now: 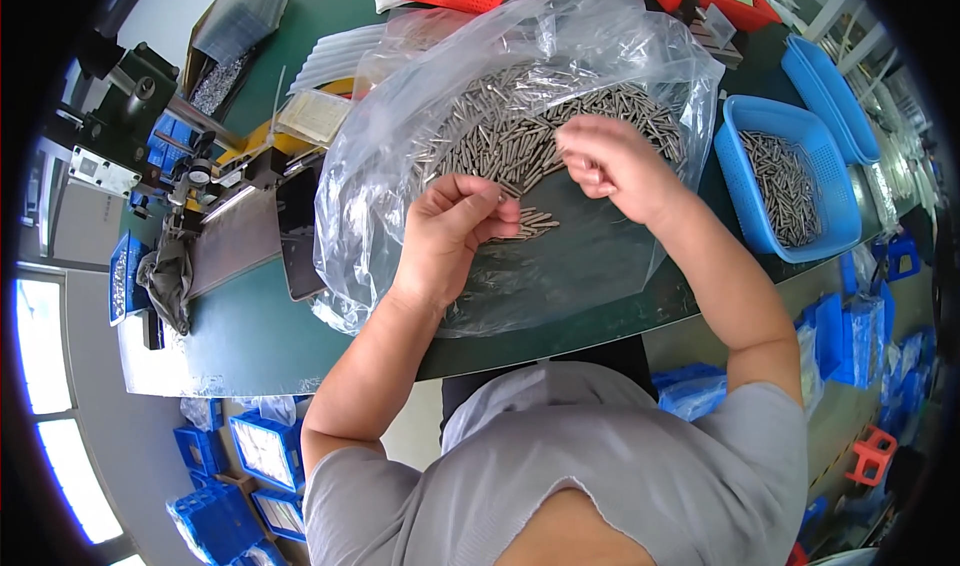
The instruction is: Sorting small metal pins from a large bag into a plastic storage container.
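While the left hand (452,228)'s fingers meet (right hand (615,169): closure unclear), metal pins (540,223) lie roughly crosswise, just right of these.

- Readable text, numbers or signs: none.
- Small round dial (200,173) on the black machine (146,90) at left: face too small to read.
- Pale plate (104,173) on same machine: any marks too small to make out.
- Metal pins (500,138) in the clear bag (362,188): any markings too fine to tell.
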Demonstrator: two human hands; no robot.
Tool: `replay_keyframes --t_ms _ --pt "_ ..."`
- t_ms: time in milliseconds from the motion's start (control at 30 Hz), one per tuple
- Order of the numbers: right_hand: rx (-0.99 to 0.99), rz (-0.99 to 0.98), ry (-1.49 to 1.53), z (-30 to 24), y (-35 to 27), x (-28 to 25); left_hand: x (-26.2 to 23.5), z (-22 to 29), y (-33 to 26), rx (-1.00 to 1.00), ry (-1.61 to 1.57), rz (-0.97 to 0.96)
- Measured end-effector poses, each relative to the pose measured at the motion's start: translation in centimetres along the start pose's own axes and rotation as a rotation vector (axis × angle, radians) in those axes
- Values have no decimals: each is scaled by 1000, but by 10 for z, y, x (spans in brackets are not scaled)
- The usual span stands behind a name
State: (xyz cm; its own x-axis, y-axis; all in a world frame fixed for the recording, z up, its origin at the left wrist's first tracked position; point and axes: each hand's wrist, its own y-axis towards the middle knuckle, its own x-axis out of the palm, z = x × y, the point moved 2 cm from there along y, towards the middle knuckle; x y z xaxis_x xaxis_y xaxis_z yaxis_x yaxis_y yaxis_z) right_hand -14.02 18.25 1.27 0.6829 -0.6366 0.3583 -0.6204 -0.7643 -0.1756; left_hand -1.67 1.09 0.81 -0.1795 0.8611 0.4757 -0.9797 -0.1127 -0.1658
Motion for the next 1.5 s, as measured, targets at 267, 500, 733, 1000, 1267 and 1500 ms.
replay_keyframes --t_ms 267,500,733,1000,1267,1500 --pt "-83 106 -479 -7 5 -16 -2 0 1 -19 -9 20" --pt "-305 117 -1308 -1 4 -9 1 1 -2 -26 -3 6" --pt "-447 80 -1537 4 1 1 0 1 -4 -12 -11 -10" --pt "-301 34 -929 -9 -2 5 -2 0 0 -23 -2 -32" --pt "-92 -63 -463 -10 -13 26 1 -2 -1 -56 17 -45" --pt "-31 -139 -400 -5 -15 33 5 -6 -3 -73 54 -87"
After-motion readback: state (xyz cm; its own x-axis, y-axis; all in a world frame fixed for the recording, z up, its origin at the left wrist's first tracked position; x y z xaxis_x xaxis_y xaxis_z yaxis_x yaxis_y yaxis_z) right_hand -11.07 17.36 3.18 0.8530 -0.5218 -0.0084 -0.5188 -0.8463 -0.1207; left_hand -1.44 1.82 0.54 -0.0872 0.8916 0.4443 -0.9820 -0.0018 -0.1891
